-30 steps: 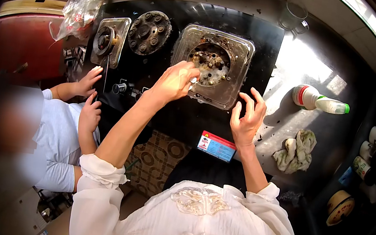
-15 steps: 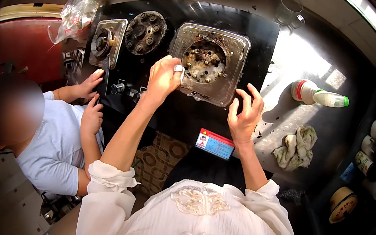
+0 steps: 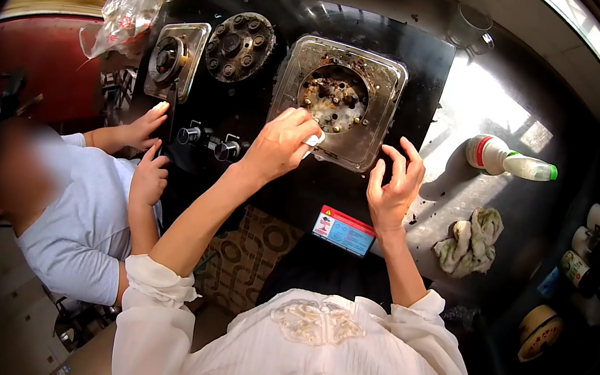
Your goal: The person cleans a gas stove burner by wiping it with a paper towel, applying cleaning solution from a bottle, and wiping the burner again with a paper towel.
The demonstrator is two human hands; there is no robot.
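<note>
My left hand (image 3: 281, 144) has its fingers closed on a small white wad (image 3: 315, 140), mostly hidden, which looks like tissue. It is pressed at the front-left edge of a square metal drip tray (image 3: 383, 107) on the black gas stove. Grease and dark crumbs cover the round burner well (image 3: 332, 99) in the tray's middle. My right hand (image 3: 396, 182) is by the tray's front-right corner, fingers apart and curved, holding nothing. A removed round burner plate (image 3: 240, 47) lies left of the tray.
Another person's hands (image 3: 148, 141) rest at the stove's left front, near a second burner (image 3: 169, 59). A plastic bag (image 3: 128, 16) is behind it. On the right counter are a spray bottle (image 3: 510, 158), a crumpled rag (image 3: 470, 244) and a glass mug (image 3: 469, 28).
My left hand has slid right and toward me along the tray's edge with the white wad. My right hand has hardly moved. The view has shifted slightly.
</note>
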